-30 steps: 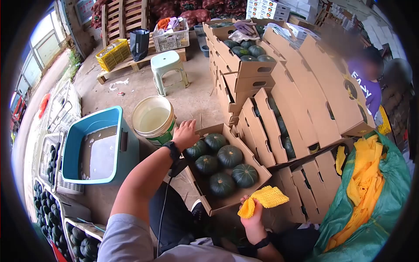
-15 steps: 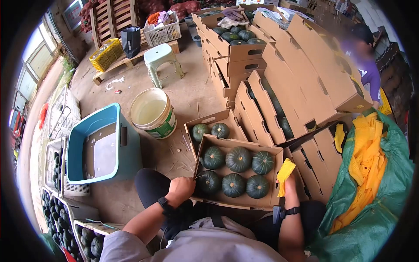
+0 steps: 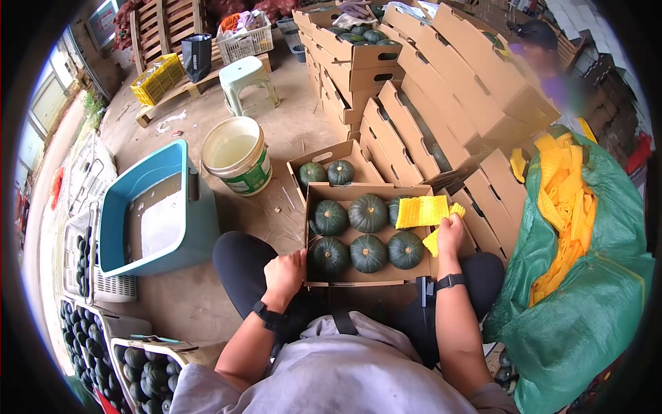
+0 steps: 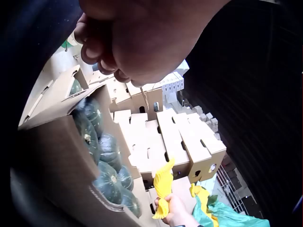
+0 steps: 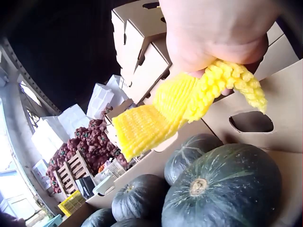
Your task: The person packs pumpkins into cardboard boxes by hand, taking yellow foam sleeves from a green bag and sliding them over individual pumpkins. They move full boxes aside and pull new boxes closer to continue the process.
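A cardboard box (image 3: 356,277) holding several dark green pumpkins (image 3: 367,212) stands in front of me between my knees. My left hand (image 3: 284,279) is beside its left wall, fingertips right at the edge. In the left wrist view the fingers (image 4: 108,61) are curled, with nothing showing in them. Over the box's right end, my right hand (image 3: 451,236) grips a yellow foam net sleeve (image 3: 422,211), which partly hides one pumpkin. In the right wrist view the net (image 5: 175,101) hangs out on both sides of the fist, above the pumpkins.
Behind is another box (image 3: 358,160) with two pumpkins. Stacked cartons (image 3: 441,90) rise at the back right. A green sack (image 3: 586,303) of yellow nets lies at my right. On the left are a white bucket (image 3: 241,176), a blue tub (image 3: 152,259) and pumpkin-filled crates (image 3: 189,355).
The pumpkin box has come closer and turned square to me, exposing the box behind. My left hand moved from its far corner to its near left side. The right hand brought the net over it.
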Demonstrator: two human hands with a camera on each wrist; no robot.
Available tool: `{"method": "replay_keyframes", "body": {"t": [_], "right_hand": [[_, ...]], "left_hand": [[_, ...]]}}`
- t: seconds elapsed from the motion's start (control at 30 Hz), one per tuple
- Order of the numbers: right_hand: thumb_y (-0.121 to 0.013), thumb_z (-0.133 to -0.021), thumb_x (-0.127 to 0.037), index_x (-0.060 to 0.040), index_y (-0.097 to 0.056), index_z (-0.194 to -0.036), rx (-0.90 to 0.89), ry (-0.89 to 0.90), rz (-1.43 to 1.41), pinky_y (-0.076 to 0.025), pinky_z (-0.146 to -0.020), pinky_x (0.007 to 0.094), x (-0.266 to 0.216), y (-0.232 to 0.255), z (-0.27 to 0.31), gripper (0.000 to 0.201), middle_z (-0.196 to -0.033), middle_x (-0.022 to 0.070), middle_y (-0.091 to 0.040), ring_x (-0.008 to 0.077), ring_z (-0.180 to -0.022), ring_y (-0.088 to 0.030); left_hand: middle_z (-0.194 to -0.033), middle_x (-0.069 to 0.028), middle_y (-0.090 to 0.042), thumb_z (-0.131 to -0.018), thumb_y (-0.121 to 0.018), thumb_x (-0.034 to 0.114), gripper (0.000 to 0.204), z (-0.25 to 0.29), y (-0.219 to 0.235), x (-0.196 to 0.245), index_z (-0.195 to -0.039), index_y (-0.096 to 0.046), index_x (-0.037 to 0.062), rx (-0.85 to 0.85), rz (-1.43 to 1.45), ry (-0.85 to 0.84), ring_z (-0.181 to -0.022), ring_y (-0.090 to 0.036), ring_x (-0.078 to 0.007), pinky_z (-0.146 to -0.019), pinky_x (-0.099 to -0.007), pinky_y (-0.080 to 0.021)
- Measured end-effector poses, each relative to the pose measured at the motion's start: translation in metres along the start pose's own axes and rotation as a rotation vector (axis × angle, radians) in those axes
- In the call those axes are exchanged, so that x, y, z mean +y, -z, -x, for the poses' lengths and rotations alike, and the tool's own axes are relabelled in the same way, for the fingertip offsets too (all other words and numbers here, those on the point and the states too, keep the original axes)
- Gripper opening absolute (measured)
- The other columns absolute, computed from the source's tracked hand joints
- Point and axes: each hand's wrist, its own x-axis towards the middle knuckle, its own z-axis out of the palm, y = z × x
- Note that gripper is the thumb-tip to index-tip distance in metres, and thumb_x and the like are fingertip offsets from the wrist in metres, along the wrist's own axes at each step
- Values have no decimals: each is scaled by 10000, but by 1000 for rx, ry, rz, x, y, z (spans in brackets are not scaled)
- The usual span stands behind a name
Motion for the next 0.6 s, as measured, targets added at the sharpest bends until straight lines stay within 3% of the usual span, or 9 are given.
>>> {"method": "replay_keyframes", "body": {"t": [0.17, 0.2, 0.27, 0.3, 0.37, 0.47, 0.53, 0.57, 0.6], "right_hand": [[-503, -816, -62, -26, -460, -750, 34, -21, -596, -417, -563, 298, -38, 23, 30, 86, -646, 39, -500, 128, -585, -476], [-512, -808, -67, -30, -469, -755, -104, -43, -640, -409, -562, 295, -50, 23, 39, 77, -647, 56, -495, 142, -579, -471], [-599, -756, -114, -60, -509, -809, -271, 196, -163, -448, -612, 380, -76, 19, 55, 117, -692, 100, -522, 268, -673, -557], [-637, -736, -145, -101, -527, -888, -325, 314, 35, -478, -679, 433, -82, 6, 62, 193, -864, 118, -567, 338, -814, -587], [-616, -751, -128, -216, -515, -1175, -601, 270, 194, -493, -804, 446, -100, -5, 69, 444, -1155, 190, -473, 383, -974, -568], [-584, -752, -24, -218, -340, -1400, -357, 359, 62, -473, -877, 438, -107, -25, 70, 719, -1239, 225, -445, 393, -1074, -527], [-580, -733, 42, -117, -258, -1443, -146, 447, -163, -460, -910, 433, -132, -22, 76, 796, -1248, 240, -453, 402, -1110, -506], [-598, -729, 30, -82, -247, -1443, -207, 456, -329, -453, -923, 424, -149, -18, 89, 803, -1240, 242, -466, 399, -1121, -503], [-610, -727, 22, -44, -232, -1442, -222, 577, -490, -442, -941, 410, -166, -16, 106, 812, -1265, 241, -456, 398, -1129, -502]], "left_hand": [[-613, -211, -535, -971, -434, 306, 419, 16, 93, -22, -679, -530, 22, 4, 315, 233, -620, -534, -417, -561, -471, -417], [-603, -208, -525, -967, -444, 292, 403, 22, 105, -38, -683, -529, 19, 25, 261, 270, -611, -520, -418, -557, -469, -412], [-615, -183, -535, -942, -491, 279, 356, 36, 114, -80, -709, -539, 15, 64, 55, 277, -606, -518, -394, -569, -452, -419], [-638, -161, -555, -922, -529, 282, 331, 45, 115, -98, -730, -548, 13, 82, -97, 246, -611, -529, -369, -586, -438, -431], [-854, -153, -623, -860, -612, 332, 324, 62, 136, -109, -1005, -604, 42, -68, -14, 398, -793, -594, -331, -707, -398, -473], [-1159, -145, -583, -806, -688, 348, 613, 72, 147, -88, -1322, -464, 106, 285, -340, 213, -1081, -555, -297, -875, -358, -450], [-1266, -155, -519, -803, -704, 320, 703, 59, 154, -47, -1391, -381, 113, 193, 372, 330, -1191, -480, -297, -947, -359, -407], [-1320, -160, -487, -801, -713, 306, 752, 51, 152, -23, -1425, -339, 116, 135, 729, 387, -1245, -443, -297, -982, -359, -385], [-1324, -140, -480, -838, -674, 307, 689, 40, 145, 2, -1412, -356, 94, 30, 966, 268, -1240, -444, -255, -978, -339, -388]]}}
